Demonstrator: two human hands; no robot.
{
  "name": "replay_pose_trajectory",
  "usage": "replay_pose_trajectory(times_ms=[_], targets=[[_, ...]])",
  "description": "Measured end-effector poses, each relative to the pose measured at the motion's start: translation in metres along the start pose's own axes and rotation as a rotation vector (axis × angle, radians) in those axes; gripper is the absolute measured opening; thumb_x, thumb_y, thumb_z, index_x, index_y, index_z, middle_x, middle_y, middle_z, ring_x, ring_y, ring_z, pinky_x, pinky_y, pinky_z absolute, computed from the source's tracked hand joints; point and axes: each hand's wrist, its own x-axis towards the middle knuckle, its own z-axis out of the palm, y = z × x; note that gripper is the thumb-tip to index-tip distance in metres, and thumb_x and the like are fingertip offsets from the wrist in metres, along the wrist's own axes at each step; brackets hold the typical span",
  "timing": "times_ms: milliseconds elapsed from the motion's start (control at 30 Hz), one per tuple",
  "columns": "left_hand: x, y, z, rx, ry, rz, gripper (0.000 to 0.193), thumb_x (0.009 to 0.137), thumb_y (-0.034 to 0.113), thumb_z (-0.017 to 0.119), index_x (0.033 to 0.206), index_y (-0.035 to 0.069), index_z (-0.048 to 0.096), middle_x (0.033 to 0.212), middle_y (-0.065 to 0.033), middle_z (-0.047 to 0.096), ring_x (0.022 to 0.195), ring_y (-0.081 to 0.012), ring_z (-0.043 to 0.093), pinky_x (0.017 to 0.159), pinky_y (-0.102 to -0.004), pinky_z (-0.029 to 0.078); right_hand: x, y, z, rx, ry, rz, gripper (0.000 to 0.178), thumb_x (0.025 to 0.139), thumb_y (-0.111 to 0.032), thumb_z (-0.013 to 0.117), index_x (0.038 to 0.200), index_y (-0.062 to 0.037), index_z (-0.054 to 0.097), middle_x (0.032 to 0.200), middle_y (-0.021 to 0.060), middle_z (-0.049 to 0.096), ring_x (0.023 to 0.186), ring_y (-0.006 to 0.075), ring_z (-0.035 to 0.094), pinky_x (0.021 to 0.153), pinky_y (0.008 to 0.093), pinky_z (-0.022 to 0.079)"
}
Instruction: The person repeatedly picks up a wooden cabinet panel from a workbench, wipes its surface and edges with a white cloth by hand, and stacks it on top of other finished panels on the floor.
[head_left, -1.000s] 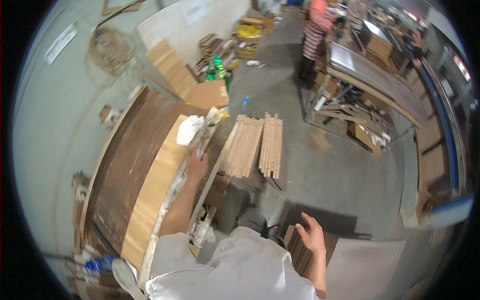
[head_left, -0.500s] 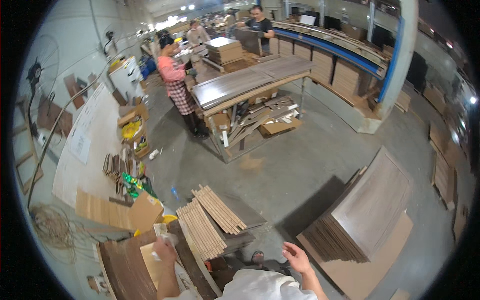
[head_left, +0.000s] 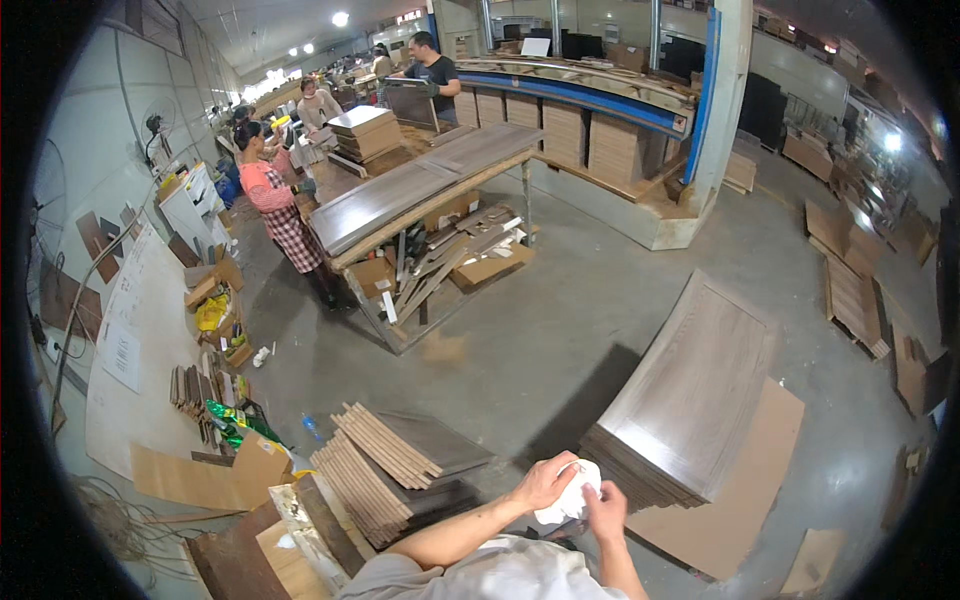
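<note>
In front of my body I hold a crumpled white cloth [head_left: 570, 497] with both hands. My left hand [head_left: 543, 482] grips its left and upper edge, the forearm reaching across from the lower left. On its other side my right hand [head_left: 606, 512] has its fingers bent against the cloth. Just beyond my hands stands a stack of grey-brown wood-grain panels [head_left: 690, 385]. The top panel has a raised frame border. To the left of my left forearm, thin wooden strips [head_left: 365, 475] lie in rows on dark panels [head_left: 435, 445].
A brown cardboard sheet [head_left: 745, 490] lies under the panel stack. At lower left is a wooden bench [head_left: 235, 560]. Ahead, a worktable [head_left: 430, 185] carries long panels, with offcuts [head_left: 465, 255] beneath. A person in checked clothing [head_left: 275, 200] and a person in black [head_left: 433, 75] stand farther off.
My left hand has moved right from the bench at lower left to my front. My right hand, open before, has closed on the cloth. The view has turned to the right.
</note>
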Motion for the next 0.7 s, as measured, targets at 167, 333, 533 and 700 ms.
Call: replay_pose_trajectory(times_ms=[167, 333, 533, 700], targets=[[0.058, 0.013, 0.036, -0.008, -0.152, -0.029, 0.024, 0.1, 0.024, 0.055, 0.108, 0.002, 0.061, 0.094, -0.0176, 0.069, 0.088, -0.0293, 0.068, 0.078, -0.0379, 0.052, 0.011, 0.034, -0.117, 0.144, 0.335, -0.047, 0.029, 0.097, -0.02, 0.063, 0.072, -0.0105, 0.052, 0.061, -0.0051, 0.047, 0.059, 0.0058, 0.044, 0.054, 0.0252, 0.036], [0.091, 0.045, 0.102, -0.142, -0.392, -0.036, 0.031, 0.103, 0.028, 0.051, 0.117, 0.003, 0.06, 0.108, -0.0134, 0.068, 0.099, -0.0241, 0.065, 0.089, -0.0339, 0.049, 0.001, 0.008, -0.165, 0.242, 0.162, 0.041, 0.026, 0.1, -0.027, 0.056, 0.11, -0.004, 0.061, 0.097, 0.0061, 0.063, 0.087, 0.0141, 0.06, 0.075, 0.0294, 0.048], [0.122, 0.058, 0.181, -0.172, -0.569, 0.042, 0.028, 0.101, 0.027, 0.056, 0.113, 0.002, 0.06, 0.101, -0.016, 0.068, 0.096, -0.0262, 0.066, 0.084, -0.0359, 0.05, 0.043, 0.011, -0.169, 0.645, 0.499, -0.108, 0.021, 0.1, -0.019, 0.055, 0.109, -0.0009, 0.06, 0.092, 0.0027, 0.061, 0.082, 0.0109, 0.056, 0.074, 0.0283, 0.048], [0.163, 0.055, 0.202, -0.269, -0.894, -0.035, 0.029, 0.096, 0.029, 0.063, 0.111, 0.004, 0.064, 0.09, -0.0114, 0.069, 0.077, -0.0226, 0.066, 0.073, -0.0338, 0.053, 0.082, -0.026, -0.195, 0.701, 0.689, -0.174, 0.03, 0.101, -0.022, 0.051, 0.123, -0.0016, 0.054, 0.113, 0.0077, 0.062, 0.101, 0.0193, 0.061, 0.087, 0.0327, 0.049]])
